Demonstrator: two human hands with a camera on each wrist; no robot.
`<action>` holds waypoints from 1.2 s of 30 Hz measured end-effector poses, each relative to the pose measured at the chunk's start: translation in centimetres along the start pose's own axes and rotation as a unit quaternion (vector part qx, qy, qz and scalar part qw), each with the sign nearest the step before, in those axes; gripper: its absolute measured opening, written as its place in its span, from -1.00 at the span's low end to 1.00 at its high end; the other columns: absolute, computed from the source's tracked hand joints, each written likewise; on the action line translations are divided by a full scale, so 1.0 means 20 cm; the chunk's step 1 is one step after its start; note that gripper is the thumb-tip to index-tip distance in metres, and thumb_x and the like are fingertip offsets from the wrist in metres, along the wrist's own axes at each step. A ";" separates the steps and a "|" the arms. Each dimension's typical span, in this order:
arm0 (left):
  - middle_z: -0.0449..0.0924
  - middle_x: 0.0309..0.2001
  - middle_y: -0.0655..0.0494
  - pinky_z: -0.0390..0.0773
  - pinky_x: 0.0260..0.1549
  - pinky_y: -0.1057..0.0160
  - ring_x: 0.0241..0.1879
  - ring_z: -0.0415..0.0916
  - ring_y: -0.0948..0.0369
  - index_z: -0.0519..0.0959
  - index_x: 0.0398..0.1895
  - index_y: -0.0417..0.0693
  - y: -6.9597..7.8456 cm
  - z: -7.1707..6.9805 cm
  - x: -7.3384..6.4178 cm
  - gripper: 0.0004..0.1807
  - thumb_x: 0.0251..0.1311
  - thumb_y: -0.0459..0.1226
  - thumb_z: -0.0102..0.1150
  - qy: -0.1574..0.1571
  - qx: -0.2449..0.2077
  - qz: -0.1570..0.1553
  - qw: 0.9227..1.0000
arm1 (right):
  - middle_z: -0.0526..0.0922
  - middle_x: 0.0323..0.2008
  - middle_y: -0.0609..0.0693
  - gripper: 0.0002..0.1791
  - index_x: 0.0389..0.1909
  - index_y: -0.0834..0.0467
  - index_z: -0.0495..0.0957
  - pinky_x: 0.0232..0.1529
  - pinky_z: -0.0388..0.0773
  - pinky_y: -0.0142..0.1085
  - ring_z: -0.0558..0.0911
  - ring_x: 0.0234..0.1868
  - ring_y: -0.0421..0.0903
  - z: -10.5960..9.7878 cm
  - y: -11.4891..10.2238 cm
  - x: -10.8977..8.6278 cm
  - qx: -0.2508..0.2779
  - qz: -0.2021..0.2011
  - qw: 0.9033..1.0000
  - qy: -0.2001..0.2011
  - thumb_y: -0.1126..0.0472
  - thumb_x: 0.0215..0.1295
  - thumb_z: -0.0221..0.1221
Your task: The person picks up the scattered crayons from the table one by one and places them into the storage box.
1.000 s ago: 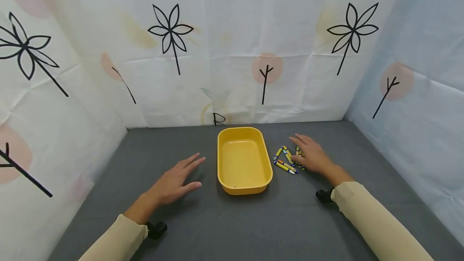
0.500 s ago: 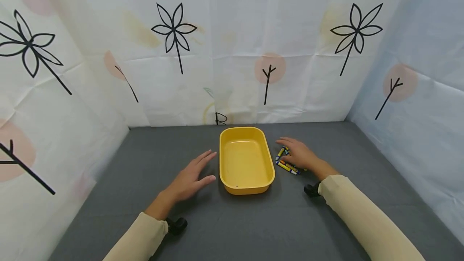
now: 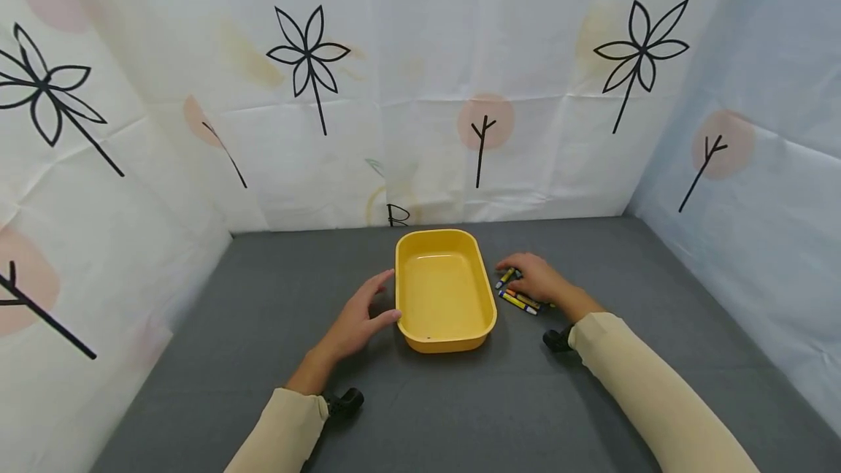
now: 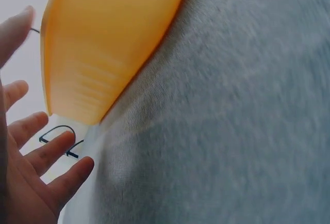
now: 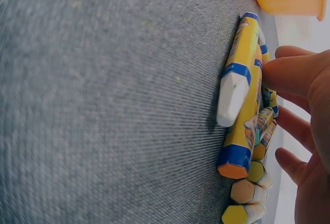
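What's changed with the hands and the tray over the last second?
The left hand has moved right to the left rim of the yellow tray. The right hand has shifted left, toward the tray, and is down over the crayons; whether it has gripped one is unclear. The tray stayed put, still with nothing inside.

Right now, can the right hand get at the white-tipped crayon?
Probably yes: the right hand is close beside it, and nothing lies on top of the white-tipped crayon.
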State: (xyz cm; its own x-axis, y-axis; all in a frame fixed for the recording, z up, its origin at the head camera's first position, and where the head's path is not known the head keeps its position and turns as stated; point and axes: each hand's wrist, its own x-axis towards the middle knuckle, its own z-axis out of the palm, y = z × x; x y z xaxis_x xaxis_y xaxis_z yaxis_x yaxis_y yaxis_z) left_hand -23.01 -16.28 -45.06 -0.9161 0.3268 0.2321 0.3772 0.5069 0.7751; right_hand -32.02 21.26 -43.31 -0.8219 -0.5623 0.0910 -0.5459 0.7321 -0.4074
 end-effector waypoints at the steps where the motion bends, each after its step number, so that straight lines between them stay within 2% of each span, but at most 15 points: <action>1: 0.16 0.44 0.07 0.34 0.20 -0.16 0.31 0.27 -0.03 0.18 0.49 0.11 0.00 0.00 0.00 -0.22 0.24 -0.10 0.28 0.001 -0.010 -0.008 1.000 | 0.59 0.06 0.19 -0.61 0.11 0.27 0.57 0.14 0.38 0.15 0.48 0.12 0.22 0.00 0.00 0.00 0.001 -0.001 1.000 0.003 0.40 0.24 0.24; 6: 0.21 0.41 -0.03 0.35 0.17 -0.21 0.28 0.32 -0.13 0.22 0.47 0.08 -0.01 0.01 0.02 -0.22 0.20 -0.20 0.34 0.004 -0.058 -0.036 0.998 | 0.66 -0.09 0.11 -0.70 -0.01 0.24 0.64 0.06 0.40 0.14 0.52 0.00 0.18 0.02 0.02 0.01 -0.024 -0.014 0.999 0.027 0.39 0.22 0.26; 9: 0.19 0.42 -0.14 0.32 0.17 -0.24 0.28 0.29 -0.20 0.21 0.47 -0.05 0.00 0.01 0.03 -0.22 0.19 -0.28 0.33 0.004 -0.082 -0.036 0.996 | 0.67 -0.18 0.06 -0.78 -0.11 0.18 0.69 0.00 0.42 0.11 0.54 -0.08 0.14 0.02 0.02 0.01 -0.057 -0.027 0.997 0.040 0.36 0.20 0.29; 13: 0.17 0.41 -0.23 0.32 0.18 -0.24 0.28 0.27 -0.25 0.21 0.44 -0.20 0.11 -0.03 0.01 -0.23 0.19 -0.32 0.32 -0.010 -0.102 -0.042 0.994 | 0.66 -0.26 -0.02 -0.87 -0.23 0.08 0.73 -0.13 0.42 0.07 0.51 -0.18 0.08 0.01 0.02 0.03 -0.082 -0.023 0.995 0.050 0.29 0.19 0.33; 16: 0.18 0.40 -0.26 0.32 0.18 -0.24 0.28 0.26 -0.27 0.22 0.43 -0.25 0.17 -0.05 0.00 -0.25 0.20 -0.34 0.31 -0.022 -0.124 -0.042 0.991 | 0.65 -0.28 -0.06 -0.89 -0.26 0.04 0.73 -0.18 0.40 0.04 0.48 -0.23 0.03 0.00 0.01 0.03 -0.083 -0.006 0.995 0.051 0.25 0.18 0.35; 20: 0.19 0.38 -0.27 0.35 0.16 -0.21 0.26 0.29 -0.28 0.21 0.42 -0.28 0.15 -0.05 0.02 -0.26 0.20 -0.40 0.29 -0.031 -0.150 -0.041 0.987 | 0.64 -0.27 -0.07 -0.88 -0.24 0.06 0.72 -0.13 0.39 0.05 0.48 -0.21 0.01 0.00 0.01 0.04 -0.067 0.019 0.996 0.053 0.23 0.20 0.34; 24: 0.24 0.36 -0.29 0.43 0.12 -0.14 0.22 0.35 -0.25 0.20 0.43 -0.27 0.14 -0.05 0.03 -0.26 0.20 -0.42 0.28 -0.040 -0.156 -0.047 0.986 | 0.63 -0.28 -0.03 -0.88 -0.22 0.14 0.70 -0.09 0.48 0.01 0.54 -0.20 0.02 -0.01 0.00 0.05 -0.026 0.031 0.997 0.067 0.28 0.23 0.31; 31: 0.18 0.39 -0.32 0.33 0.19 -0.20 0.26 0.30 -0.24 0.17 0.44 -0.31 0.15 -0.05 0.03 -0.26 0.22 -0.44 0.24 -0.063 -0.168 -0.047 0.983 | 0.61 -0.28 0.01 -0.90 -0.21 0.18 0.68 -0.27 0.57 -0.15 0.56 -0.27 -0.03 -0.06 -0.02 0.06 0.049 0.047 0.993 0.095 0.30 0.27 0.27; 36: 0.12 0.42 -0.30 0.31 0.19 -0.22 0.28 0.26 -0.26 0.15 0.45 -0.30 0.06 -0.02 0.06 -0.25 0.20 -0.48 0.22 -0.061 -0.184 -0.039 0.980 | 0.62 -0.28 0.01 -0.88 -0.18 0.18 0.67 -0.29 0.57 -0.15 0.56 -0.28 -0.03 -0.12 -0.06 0.09 0.047 0.047 0.992 0.106 0.30 0.29 0.25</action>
State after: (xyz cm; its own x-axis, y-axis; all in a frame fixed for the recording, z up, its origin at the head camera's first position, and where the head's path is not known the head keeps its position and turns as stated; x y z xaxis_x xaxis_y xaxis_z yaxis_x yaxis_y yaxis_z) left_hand -23.69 -15.60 -43.61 -0.9090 0.4021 0.1093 0.2117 0.2198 0.9523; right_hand -33.13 20.27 -40.54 -0.8896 -0.3925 0.2336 -0.4559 0.7322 -0.5060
